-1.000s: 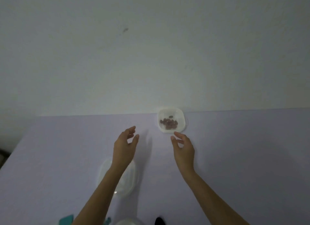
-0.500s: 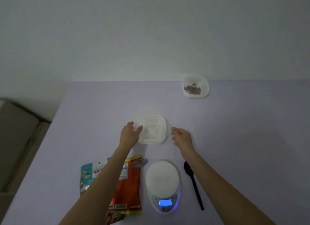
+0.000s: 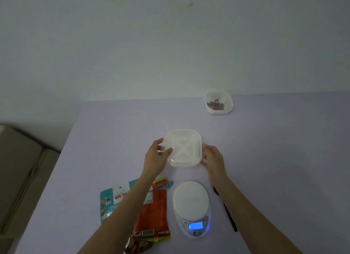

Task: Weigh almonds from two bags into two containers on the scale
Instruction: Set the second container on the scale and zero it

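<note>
A: Position of the near container (image 3: 183,148)?
B: Logged at mid-table, just beyond the scale (image 3: 191,200). It is white and square, with a ribbed cross pattern in its floor. Whether it is resting on the table (image 3: 284,159) or lifted off it cannot be told.
A: Left hand (image 3: 156,155)?
B: Placed at the container's left side. The thumb is laid over the near-left rim and the fingers are curled round the left wall, so that side is gripped.
A: Right hand (image 3: 213,156)?
B: Set against the right wall, with the fingers bent round the edge; that side is gripped as well. The container is lodged directly between the two hands and touched by both.
A: Scale?
B: Oval and white, with the blue display (image 3: 196,225) lit; the digits cannot be read. It is found on the near side of the container, between the two forearms.
A: Bags?
B: Two are laid flat to the left of the scale and partly covered by the left forearm: a teal bag (image 3: 111,202), and an orange bag (image 3: 153,212) to its right.
A: Almonds (image 3: 216,104)?
B: A small heap is seen in the far container (image 3: 218,112) at the table's back edge, well apart from both hands.
A: Anything else?
B: A black spoon (image 3: 227,214) is noted right of the scale, partly hidden by the right forearm.
</note>
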